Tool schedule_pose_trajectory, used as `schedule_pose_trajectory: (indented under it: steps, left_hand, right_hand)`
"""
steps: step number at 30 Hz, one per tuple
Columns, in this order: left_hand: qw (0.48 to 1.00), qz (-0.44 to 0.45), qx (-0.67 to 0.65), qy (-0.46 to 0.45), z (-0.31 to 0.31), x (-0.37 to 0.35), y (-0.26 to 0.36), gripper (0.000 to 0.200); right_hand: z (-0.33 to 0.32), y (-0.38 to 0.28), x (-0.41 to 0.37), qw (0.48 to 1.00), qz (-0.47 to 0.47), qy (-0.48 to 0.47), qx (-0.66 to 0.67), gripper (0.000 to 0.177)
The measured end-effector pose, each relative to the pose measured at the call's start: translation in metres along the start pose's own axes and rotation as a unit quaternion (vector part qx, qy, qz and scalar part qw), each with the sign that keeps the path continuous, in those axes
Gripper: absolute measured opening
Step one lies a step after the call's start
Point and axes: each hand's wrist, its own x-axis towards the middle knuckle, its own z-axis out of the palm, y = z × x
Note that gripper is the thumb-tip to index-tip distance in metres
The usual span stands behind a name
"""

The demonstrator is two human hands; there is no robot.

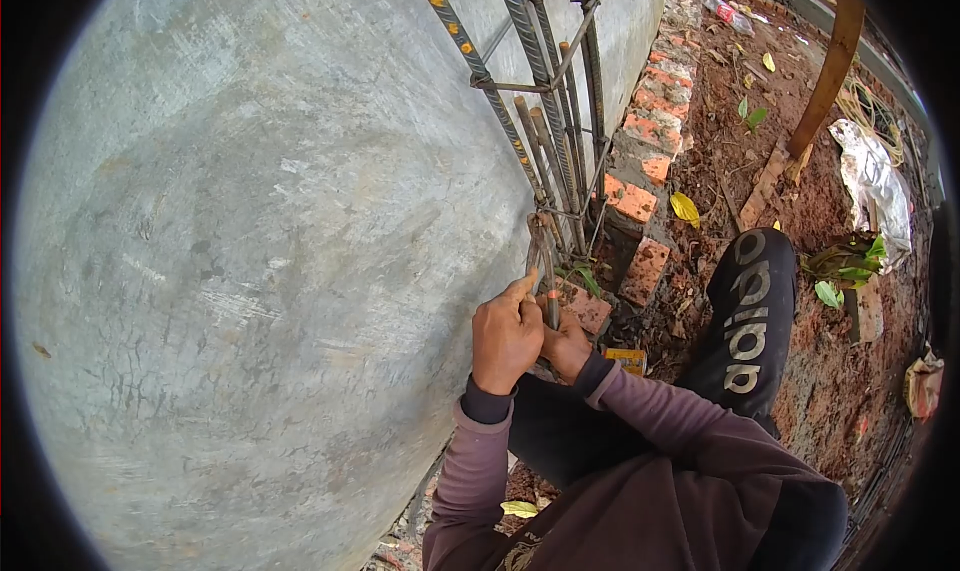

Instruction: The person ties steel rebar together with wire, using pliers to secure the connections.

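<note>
My left hand [508,337] is closed, its index finger along one handle of a pair of rusty pincers [541,233]. My right hand [567,346], partly behind the left, is closed around the other handle. The jaws point up at the foot of an upright rebar cage [548,101], close to the lowest tie. Just what lies between the jaws is too small to make out. Ribbed bars of the cage stand against the grey concrete wall [250,271], joined by thin steel ties. My fingertips are partly hidden.
A row of orange bricks [632,199] in mortar runs along the wall. Loose brick [645,271] lies near my knee [755,271]. On the red soil are a wooden board [830,66], a white plastic sheet [870,176] and a yellow leaf [685,209].
</note>
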Motion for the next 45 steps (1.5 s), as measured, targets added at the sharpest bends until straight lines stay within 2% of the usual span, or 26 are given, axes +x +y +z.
schedule_pose_trajectory:
  steps: [1, 4, 5, 7, 9, 11, 14, 18, 23, 26, 30, 32, 34, 37, 38, 39, 40, 41, 44, 45]
  left_hand:
    - [1.0, 0.0, -0.013, -0.001, 0.001, 0.001, 0.0, 0.035]
    - [0.996, -0.032, -0.025, -0.079, -0.016, 0.003, 0.005, 0.039]
    - [0.999, -0.009, 0.004, -0.054, -0.026, 0.007, 0.012, 0.04]
    - [0.998, 0.027, 0.065, -0.005, -0.043, 0.016, 0.029, 0.043]
    - [0.995, 0.015, -0.065, 0.07, -0.04, 0.046, 0.04, 0.046]
    - [0.986, 0.064, -0.111, 0.104, -0.02, 0.083, 0.043, 0.04]
    - [0.994, 0.073, -0.077, 0.037, 0.004, 0.121, 0.035, 0.033]
    - [0.993, 0.086, -0.058, 0.062, 0.021, 0.135, 0.026, 0.02]
    - [0.991, 0.115, 0.014, 0.066, 0.026, 0.136, 0.017, 0.02]
    - [0.993, 0.048, 0.103, 0.018, 0.022, 0.134, 0.027, 0.023]
    - [0.988, 0.071, 0.122, 0.053, 0.027, 0.135, 0.014, 0.027]
    - [0.988, 0.074, 0.129, 0.046, 0.028, 0.134, 0.013, 0.028]
    - [0.988, 0.078, 0.131, 0.032, 0.028, 0.134, 0.011, 0.029]
    - [0.981, 0.101, 0.157, 0.045, 0.028, 0.134, 0.007, 0.03]
    - [0.978, 0.109, 0.169, 0.053, 0.029, 0.133, 0.005, 0.031]
    - [0.981, 0.099, 0.16, 0.054, 0.029, 0.133, 0.008, 0.032]
    - [0.981, 0.105, 0.157, 0.052, 0.029, 0.134, 0.007, 0.032]
    - [0.981, 0.111, 0.153, 0.052, 0.029, 0.135, 0.007, 0.032]
    - [0.982, 0.096, 0.159, 0.044, 0.029, 0.131, 0.007, 0.033]
    - [0.981, 0.091, 0.166, 0.039, 0.028, 0.132, 0.007, 0.033]
  right_hand:
    - [0.002, -0.017, -0.007, 0.998, 0.049, 0.001, 0.035, 0.031]
    - [-0.01, -0.045, -0.015, 0.994, 0.096, -0.059, -0.01, 0.029]
    - [-0.01, -0.069, -0.021, 0.991, 0.09, -0.059, -0.082, 0.028]
    - [-0.019, -0.104, -0.029, 0.981, 0.124, -0.073, -0.126, 0.028]
    - [-0.031, -0.129, -0.029, 0.96, 0.183, -0.097, -0.186, 0.028]
    - [-0.045, -0.137, -0.025, 0.947, 0.216, -0.114, -0.207, 0.026]
    - [-0.062, -0.16, -0.015, 0.924, 0.235, -0.134, -0.27, 0.025]
    - [-0.083, -0.206, 0.007, 0.861, 0.318, -0.193, -0.348, 0.03]
    - [-0.085, -0.26, 0.045, 0.766, 0.4, -0.25, -0.436, 0.038]
    - [-0.085, -0.261, 0.046, 0.767, 0.397, -0.251, -0.437, 0.044]
    - [-0.078, -0.232, 0.017, 0.812, 0.312, -0.23, -0.436, 0.045]
    - [-0.083, -0.193, -0.003, 0.878, 0.302, -0.216, -0.302, 0.048]
    - [-0.07, -0.149, -0.024, 0.937, 0.279, -0.171, -0.125, 0.043]
    - [-0.043, -0.099, -0.035, 0.975, 0.16, -0.093, -0.126, 0.044]
    - [-0.048, -0.083, -0.033, 0.96, 0.009, -0.041, -0.276, 0.049]
    - [-0.053, -0.069, -0.03, 0.898, -0.138, 0.015, -0.417, 0.055]
    - [-0.058, -0.058, -0.029, 0.791, -0.276, 0.07, -0.542, 0.061]
    - [-0.061, -0.061, -0.031, 0.777, -0.261, 0.094, -0.565, 0.065]
    - [-0.063, -0.073, -0.034, 0.755, -0.18, 0.089, -0.624, 0.062]
    - [-0.06, -0.075, -0.033, 0.795, -0.152, 0.07, -0.583, 0.053]
